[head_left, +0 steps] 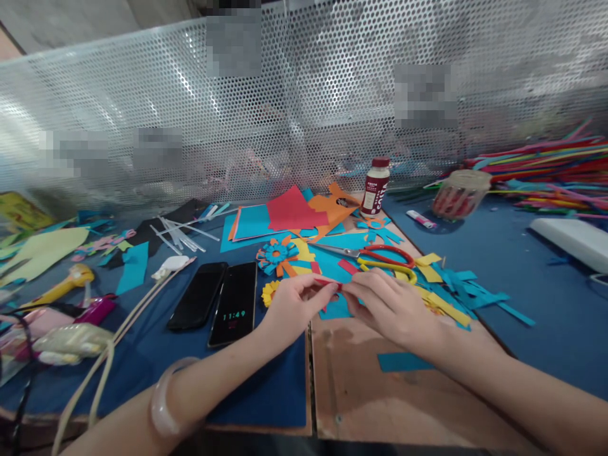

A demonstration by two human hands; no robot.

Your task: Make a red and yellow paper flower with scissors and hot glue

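Between both hands is a small red paper strip (327,282), pinched at its two ends. My left hand (295,305) closes thumb and fingers on its left end. My right hand (387,305) has its fingers bent together on the right end, and they hide part of it. Just behind the hands lie scissors (365,252) with red and yellow handles. A blue and orange paper flower (277,253) sits beyond my left hand, with a yellow paper flower (270,294) beside that hand. Yellow paper scraps (444,305) lie by my right hand.
Two phones (234,307) lie left of my hands, near a cable (137,310). Coloured paper sheets (251,221) and a Costa bottle (376,188) stand farther back. A clear jar (460,195), a glue stick (420,219) and a white box (570,240) are on the right. Perforated metal panels (332,95) rise behind.
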